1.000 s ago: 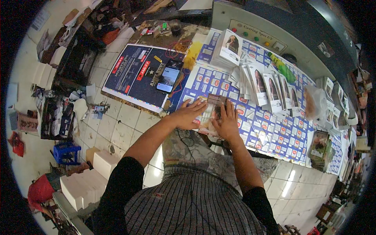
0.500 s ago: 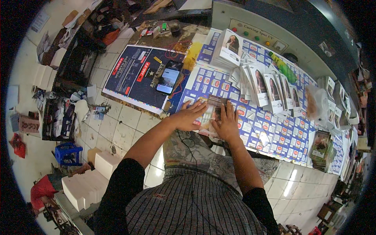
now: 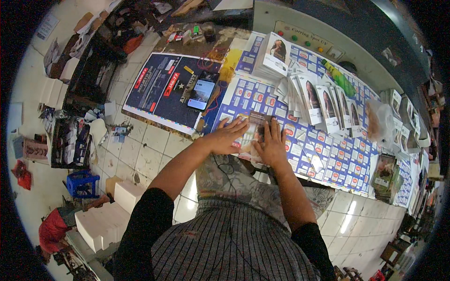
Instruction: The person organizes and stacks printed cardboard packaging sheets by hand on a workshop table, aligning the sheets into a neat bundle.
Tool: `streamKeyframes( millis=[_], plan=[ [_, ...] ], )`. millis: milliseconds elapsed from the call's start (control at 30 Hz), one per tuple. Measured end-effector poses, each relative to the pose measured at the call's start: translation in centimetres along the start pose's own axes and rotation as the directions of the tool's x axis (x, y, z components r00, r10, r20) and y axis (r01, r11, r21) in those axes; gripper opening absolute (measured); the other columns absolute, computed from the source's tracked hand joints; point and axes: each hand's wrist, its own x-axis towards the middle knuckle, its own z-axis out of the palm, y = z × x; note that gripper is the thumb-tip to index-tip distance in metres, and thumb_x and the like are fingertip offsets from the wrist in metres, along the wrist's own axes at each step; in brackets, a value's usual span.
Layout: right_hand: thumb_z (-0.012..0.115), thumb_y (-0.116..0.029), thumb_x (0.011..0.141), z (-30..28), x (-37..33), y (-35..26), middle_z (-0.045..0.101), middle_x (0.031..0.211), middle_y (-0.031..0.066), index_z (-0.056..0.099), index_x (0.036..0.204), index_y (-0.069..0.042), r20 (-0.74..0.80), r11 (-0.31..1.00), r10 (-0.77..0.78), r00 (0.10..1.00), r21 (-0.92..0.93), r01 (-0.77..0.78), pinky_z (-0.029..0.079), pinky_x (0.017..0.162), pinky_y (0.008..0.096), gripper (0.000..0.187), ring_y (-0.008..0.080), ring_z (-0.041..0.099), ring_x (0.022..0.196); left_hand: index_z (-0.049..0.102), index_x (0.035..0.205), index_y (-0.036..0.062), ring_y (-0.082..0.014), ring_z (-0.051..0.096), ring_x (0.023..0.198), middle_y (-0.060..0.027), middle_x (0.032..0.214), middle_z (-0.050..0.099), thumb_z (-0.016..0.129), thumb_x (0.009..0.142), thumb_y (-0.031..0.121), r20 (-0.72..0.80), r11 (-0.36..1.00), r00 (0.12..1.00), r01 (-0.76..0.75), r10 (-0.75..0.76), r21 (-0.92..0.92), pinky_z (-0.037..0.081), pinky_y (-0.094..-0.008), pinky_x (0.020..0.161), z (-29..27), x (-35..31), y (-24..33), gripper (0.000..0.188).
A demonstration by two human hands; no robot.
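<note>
A flat printed piece (image 3: 250, 136) with a brown strip at its far end and a picture on it lies at the near edge of the table. My left hand (image 3: 228, 136) rests on its left side, palm down with the fingers stretched out. On its right side my right hand (image 3: 272, 146) lies flat, fingers pointing away from me. Both hands partly cover the piece, so whether it is one layer or several cannot be seen. Beneath it spreads a blue sheet (image 3: 257, 86) printed with rows of small red-and-white labels.
Stacked white picture cards (image 3: 275, 58) and a fanned row of similar cards (image 3: 326, 107) stand beyond my right hand. A lit phone (image 3: 202, 93) lies on a dark printed sheet (image 3: 157, 86) at left. Further right are a plastic bag (image 3: 382, 119) and a small packet stack (image 3: 384, 173).
Both hands stay almost where they were, flat on the printed piece. The brown strip at its far end shows a little more plainly now.
</note>
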Motion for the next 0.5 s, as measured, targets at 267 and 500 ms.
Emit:
streamKeyframes(
  millis=[267,500],
  plan=[
    [0.063,-0.056,0.087,-0.01,0.25,0.13,0.021,0.16,0.0272,0.038,0.148,0.002,0.011,1.0,-0.003,1.0,0.005,0.003,0.015,0.117,0.062,0.087,0.0433,0.022,0.148,0.016,0.159,0.0108,-0.0305,0.008,0.154,-0.0118,0.167,0.01,0.057,0.095,0.043,-0.05,1.0,0.999,0.014,-0.014,0.002,0.01,-0.0606,0.117,0.82,0.46,-0.79,0.082],
    [0.071,-0.059,0.078,-0.14,0.13,-0.01,0.019,0.161,0.0251,0.042,0.148,-0.006,0.03,0.999,-0.003,1.0,-0.041,0.004,0.017,0.117,0.0615,0.092,0.0448,0.022,0.147,0.017,0.159,0.0107,-0.0304,0.007,0.155,-0.0113,0.167,0.01,0.067,0.087,0.051,-0.037,1.0,0.999,0.007,-0.007,0.004,0.011,-0.0607,0.117,-0.06,0.05,-0.14,0.096]
  ],
)
